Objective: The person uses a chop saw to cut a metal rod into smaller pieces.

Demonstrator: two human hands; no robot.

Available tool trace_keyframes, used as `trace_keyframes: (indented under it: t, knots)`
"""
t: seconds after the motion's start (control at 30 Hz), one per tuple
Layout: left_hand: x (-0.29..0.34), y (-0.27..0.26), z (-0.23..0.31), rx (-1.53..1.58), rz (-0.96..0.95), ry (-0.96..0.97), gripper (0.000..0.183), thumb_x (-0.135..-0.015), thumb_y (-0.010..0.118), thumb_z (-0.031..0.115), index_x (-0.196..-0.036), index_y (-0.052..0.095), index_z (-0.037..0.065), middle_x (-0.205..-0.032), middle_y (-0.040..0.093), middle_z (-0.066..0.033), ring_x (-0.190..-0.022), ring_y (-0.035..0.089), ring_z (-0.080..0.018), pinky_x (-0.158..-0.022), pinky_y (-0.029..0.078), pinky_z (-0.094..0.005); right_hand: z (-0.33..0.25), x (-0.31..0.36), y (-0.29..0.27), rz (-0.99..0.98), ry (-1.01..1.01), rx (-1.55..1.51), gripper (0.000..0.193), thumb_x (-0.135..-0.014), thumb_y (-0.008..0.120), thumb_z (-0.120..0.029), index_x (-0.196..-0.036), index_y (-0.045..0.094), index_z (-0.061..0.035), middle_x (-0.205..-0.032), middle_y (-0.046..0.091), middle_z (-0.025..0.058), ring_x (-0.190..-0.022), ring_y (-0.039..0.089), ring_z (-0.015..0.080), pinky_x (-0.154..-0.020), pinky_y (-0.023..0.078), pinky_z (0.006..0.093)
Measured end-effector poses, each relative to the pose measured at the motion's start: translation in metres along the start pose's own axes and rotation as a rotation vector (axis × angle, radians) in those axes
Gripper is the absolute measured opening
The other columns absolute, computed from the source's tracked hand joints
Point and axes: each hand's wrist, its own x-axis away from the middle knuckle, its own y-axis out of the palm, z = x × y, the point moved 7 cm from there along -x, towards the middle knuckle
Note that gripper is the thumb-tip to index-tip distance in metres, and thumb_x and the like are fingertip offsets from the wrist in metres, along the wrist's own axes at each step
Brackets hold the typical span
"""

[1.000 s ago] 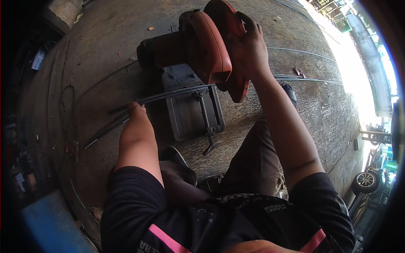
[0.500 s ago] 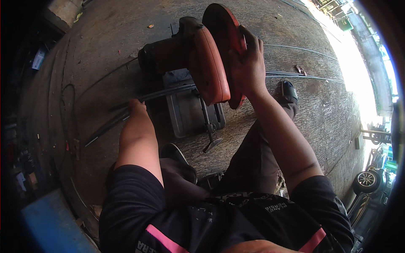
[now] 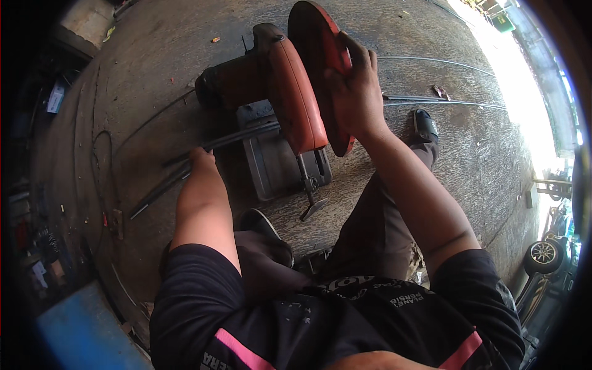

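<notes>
A red cut-off saw [image 3: 293, 92] stands before me on the ground, its motor pointing left over a grey metal base [image 3: 262, 166]. My right hand [image 3: 361, 102] is closed over the edge of its round red blade guard [image 3: 316, 49], thumb on the near face. Thin metal rods [image 3: 246, 134] run across the base beneath the saw head. Left of the base, my left hand [image 3: 201, 157] is wrapped round these rods; its fingertips are mostly hidden. Toward me, a clamp screw with a crank handle [image 3: 313, 208] sticks out from the base.
Long thin rods [image 3: 444, 103] continue along the concrete floor to the right, by my sandalled right foot [image 3: 425, 125]. A dark cable [image 3: 148, 120] trails leftward from the saw. A blue panel [image 3: 92, 327] sits at lower left, and a vehicle wheel [image 3: 544, 254] shows at far right.
The saw head and my right hand have shifted slightly left and away from me relative to the base. My left hand keeps its hold on the rods.
</notes>
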Motion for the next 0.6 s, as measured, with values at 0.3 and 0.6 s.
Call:
trace_keyframes:
  t: [0.3,0.6]
  knots:
    - [-0.002,-0.002,-0.001,-0.008,0.029,0.031,0.047,-0.077,0.073,0.032,-0.109,0.062,-0.002,-0.106,0.065,-0.0177,-0.102,0.063,-0.0294,-0.086,0.051,-0.0353,0.008,0.038,0.001,0.026,-0.143,-0.014,0.058,-0.079,0.061,-0.008,-0.133,0.041,-0.0032,-0.119,0.048,0.0186,-0.110,0.048,0.0352,-0.095,0.039,0.0406]
    - [0.000,-0.006,-0.001,-0.025,0.046,0.054,0.047,-0.076,0.075,0.032,-0.106,0.063,-0.003,-0.103,0.066,-0.0184,-0.100,0.064,-0.0299,-0.085,0.052,-0.0356,0.043,0.117,0.020,0.116,-0.272,0.082,0.060,-0.079,0.060,-0.003,-0.133,0.035,0.0030,-0.120,0.046,0.0234,-0.103,0.047,0.0376,-0.089,0.041,0.0442]
